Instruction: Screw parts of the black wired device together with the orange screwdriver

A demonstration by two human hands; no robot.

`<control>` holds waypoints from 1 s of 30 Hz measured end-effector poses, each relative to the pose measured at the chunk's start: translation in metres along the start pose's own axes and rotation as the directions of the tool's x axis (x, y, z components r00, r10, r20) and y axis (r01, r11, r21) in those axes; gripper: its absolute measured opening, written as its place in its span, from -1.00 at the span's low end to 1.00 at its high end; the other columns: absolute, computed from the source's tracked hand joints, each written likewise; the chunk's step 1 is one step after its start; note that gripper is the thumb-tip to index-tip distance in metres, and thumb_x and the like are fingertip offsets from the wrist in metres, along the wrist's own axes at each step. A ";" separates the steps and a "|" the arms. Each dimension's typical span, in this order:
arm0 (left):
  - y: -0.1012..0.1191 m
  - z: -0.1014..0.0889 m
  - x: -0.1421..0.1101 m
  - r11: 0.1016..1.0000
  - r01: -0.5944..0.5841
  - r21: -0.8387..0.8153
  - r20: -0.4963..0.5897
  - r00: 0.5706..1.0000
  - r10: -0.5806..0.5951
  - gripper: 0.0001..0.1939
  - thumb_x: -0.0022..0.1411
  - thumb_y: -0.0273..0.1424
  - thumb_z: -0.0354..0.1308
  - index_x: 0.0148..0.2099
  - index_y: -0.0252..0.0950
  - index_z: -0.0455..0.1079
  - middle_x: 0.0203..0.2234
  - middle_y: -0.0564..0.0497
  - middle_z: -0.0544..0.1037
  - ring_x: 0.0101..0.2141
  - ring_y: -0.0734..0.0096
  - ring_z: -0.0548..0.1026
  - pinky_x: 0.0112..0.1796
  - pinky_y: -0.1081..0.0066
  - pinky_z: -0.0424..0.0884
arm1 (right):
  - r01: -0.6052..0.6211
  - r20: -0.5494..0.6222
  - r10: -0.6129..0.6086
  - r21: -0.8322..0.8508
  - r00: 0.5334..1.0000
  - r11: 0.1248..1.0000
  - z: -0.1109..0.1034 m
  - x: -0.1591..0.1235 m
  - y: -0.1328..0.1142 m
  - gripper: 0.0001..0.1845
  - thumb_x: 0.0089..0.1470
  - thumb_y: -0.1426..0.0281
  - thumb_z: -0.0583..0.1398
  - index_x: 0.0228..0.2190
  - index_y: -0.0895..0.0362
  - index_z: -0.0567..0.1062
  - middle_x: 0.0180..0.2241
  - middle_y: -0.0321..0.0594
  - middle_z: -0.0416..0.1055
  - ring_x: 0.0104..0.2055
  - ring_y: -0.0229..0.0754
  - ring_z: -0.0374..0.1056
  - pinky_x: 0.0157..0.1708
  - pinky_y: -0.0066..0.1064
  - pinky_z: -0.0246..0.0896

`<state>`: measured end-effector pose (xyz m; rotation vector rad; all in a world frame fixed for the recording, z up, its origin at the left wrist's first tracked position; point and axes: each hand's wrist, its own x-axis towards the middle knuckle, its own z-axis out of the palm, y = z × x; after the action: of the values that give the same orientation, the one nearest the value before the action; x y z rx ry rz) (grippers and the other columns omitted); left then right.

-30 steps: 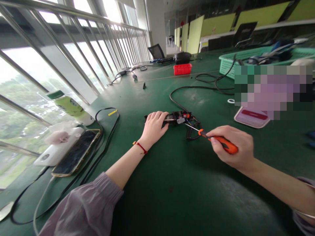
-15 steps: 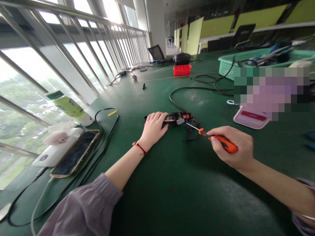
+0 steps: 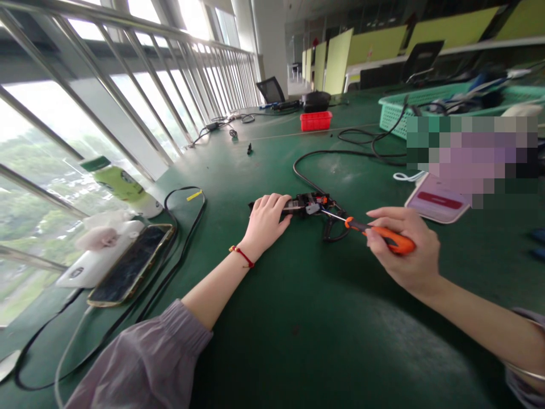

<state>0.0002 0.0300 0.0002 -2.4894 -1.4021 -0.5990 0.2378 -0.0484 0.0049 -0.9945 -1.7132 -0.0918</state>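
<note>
On the green table lies a small black device (image 3: 313, 203) with an orange part, a grey part and loose wires at its right end. My left hand (image 3: 269, 218) is closed over the device's left end and covers part of it. In my right hand (image 3: 406, 250) is an orange-and-black screwdriver (image 3: 394, 240), gripped by its handle. The screwdriver's shaft points left, and its tip meets the device's right side near the grey part. A black cable (image 3: 304, 173) curves away from the device toward the back right.
A red box (image 3: 315, 121) and a green basket (image 3: 392, 116) of cables stand at the back. To the left are a dark phone (image 3: 131, 266), a white power bank (image 3: 79, 272) and a green-capped bottle (image 3: 121, 184). A pink phone (image 3: 438, 200) lies at right.
My right-hand fingers have loosened and shifted along the screwdriver handle, with the index finger now lifted straighter. The handle has moved slightly right and up. My left hand stays in place.
</note>
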 end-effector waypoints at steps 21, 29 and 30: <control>0.006 -0.003 0.000 0.997 0.032 0.076 0.043 0.998 -0.035 -0.67 0.05 -0.43 -0.01 -0.08 -0.29 0.25 -0.21 -0.06 0.41 -0.21 0.23 0.37 -0.14 0.27 0.25 | 0.154 0.032 -0.153 -0.033 0.988 0.987 -0.001 -0.004 -0.002 -0.72 -0.10 0.47 0.23 -0.27 0.04 0.38 -0.48 -0.34 0.43 -0.56 -0.27 0.37 -0.54 -0.42 0.32; 0.005 -0.003 -0.001 0.996 0.016 0.088 0.048 0.999 -0.020 -0.69 0.07 -0.44 -0.02 -0.09 -0.27 0.27 -0.26 -0.04 0.44 -0.23 0.21 0.36 -0.17 0.25 0.25 | 0.156 -0.062 -0.157 -0.011 0.986 0.988 0.002 -0.004 0.000 -0.56 -0.14 0.49 0.25 -0.15 0.05 0.35 -0.31 -0.21 0.44 -0.35 -0.16 0.43 -0.40 -0.33 0.38; 0.005 -0.003 -0.001 0.996 0.016 0.083 0.048 0.999 -0.020 -0.69 0.07 -0.44 -0.02 -0.09 -0.27 0.27 -0.26 -0.04 0.44 -0.23 0.21 0.36 -0.17 0.25 0.25 | 0.159 -0.054 -0.160 -0.014 0.986 0.987 0.001 -0.004 -0.001 -0.58 -0.14 0.48 0.25 -0.16 0.05 0.36 -0.33 -0.22 0.44 -0.39 -0.17 0.42 -0.42 -0.34 0.38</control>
<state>0.0032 0.0251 0.0025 -2.4447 -1.4378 -0.4766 0.2364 -0.0506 0.0013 -0.8533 -1.7411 -0.2300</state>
